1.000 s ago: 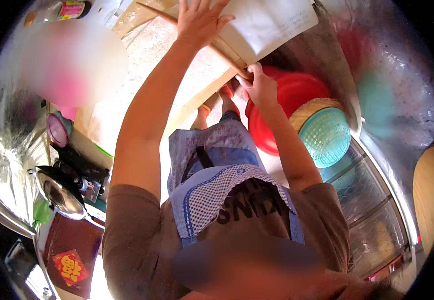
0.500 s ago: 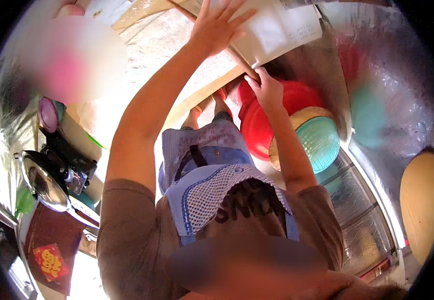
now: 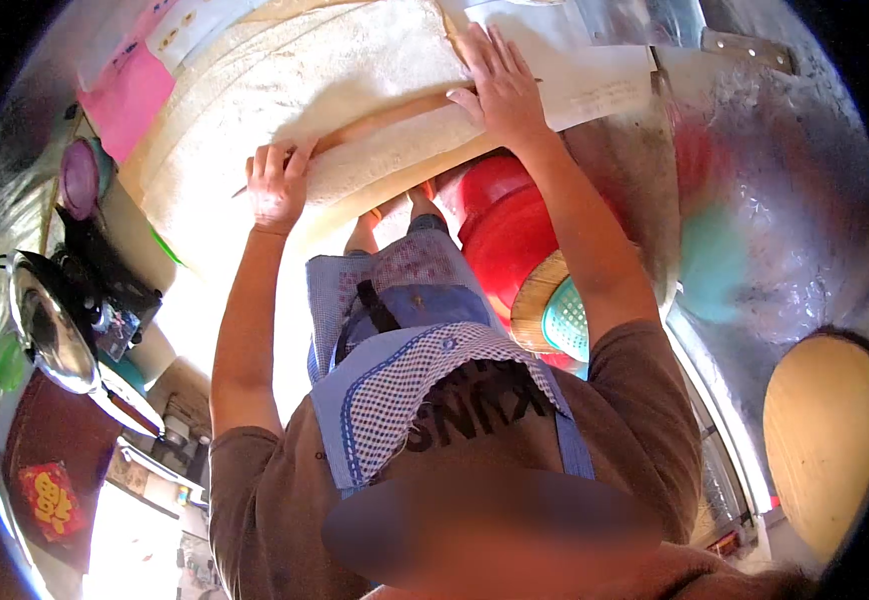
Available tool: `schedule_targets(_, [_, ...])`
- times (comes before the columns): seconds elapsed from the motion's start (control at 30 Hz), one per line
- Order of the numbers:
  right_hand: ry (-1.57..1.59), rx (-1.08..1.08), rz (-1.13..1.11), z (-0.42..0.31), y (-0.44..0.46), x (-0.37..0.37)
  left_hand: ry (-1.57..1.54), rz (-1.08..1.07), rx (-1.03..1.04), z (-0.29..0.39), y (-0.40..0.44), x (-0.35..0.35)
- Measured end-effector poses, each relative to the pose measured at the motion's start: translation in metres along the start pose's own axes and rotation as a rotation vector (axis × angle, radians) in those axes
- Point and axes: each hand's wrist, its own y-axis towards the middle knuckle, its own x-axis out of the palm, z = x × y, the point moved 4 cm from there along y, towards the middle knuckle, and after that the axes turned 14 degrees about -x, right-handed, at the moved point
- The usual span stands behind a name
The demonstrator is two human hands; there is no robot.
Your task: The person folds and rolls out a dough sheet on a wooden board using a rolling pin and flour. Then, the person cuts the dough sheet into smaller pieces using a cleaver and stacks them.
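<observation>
A long thin wooden rolling pin lies slantwise across a large pale sheet of dough, near the table's front edge. My left hand has its fingers curled over the pin's left part, and the tip sticks out beyond it. Toward the other end rests my right hand, palm down with the fingers stretched out and the thumb apart. Between the hands, a band of dough lies along the near side of the pin. What is under the right palm is hidden.
Right of my legs stand a red basin, a round wooden piece and a turquoise basket. A pan and a purple bowl are at the left. Pink material lies at the upper left, and a round board stands far right.
My left hand has moved left and nearer, from spread on the pin to curled over it. My right hand has let go of the near end and moved up. The pin now lies more crosswise.
</observation>
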Motion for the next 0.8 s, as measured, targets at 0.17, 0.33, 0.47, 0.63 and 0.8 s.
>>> schedule_targets(0.17, [0.022,0.023,-0.127,-0.037,-0.062,-0.007,0.032,0.018,-0.089,0.024,-0.065,-0.007])
schedule_targets(0.33, [0.076,0.031,0.042,0.003,-0.016,-0.007,-0.017,0.06,-0.079,0.029,-0.024,-0.022])
schedule_targets(0.47, [-0.087,0.006,-0.034,0.007,-0.03,-0.002,0.0,-0.022,-0.12,0.036,-0.038,-0.002])
schedule_targets(0.63, [-0.013,0.029,-0.103,-0.022,-0.073,-0.017,-0.001,0.05,-0.127,0.037,-0.07,0.004])
schedule_targets(0.8, [0.054,-0.016,0.011,-0.034,0.005,-0.006,0.096,0.011,-0.168,-0.041,-0.047,-0.017])
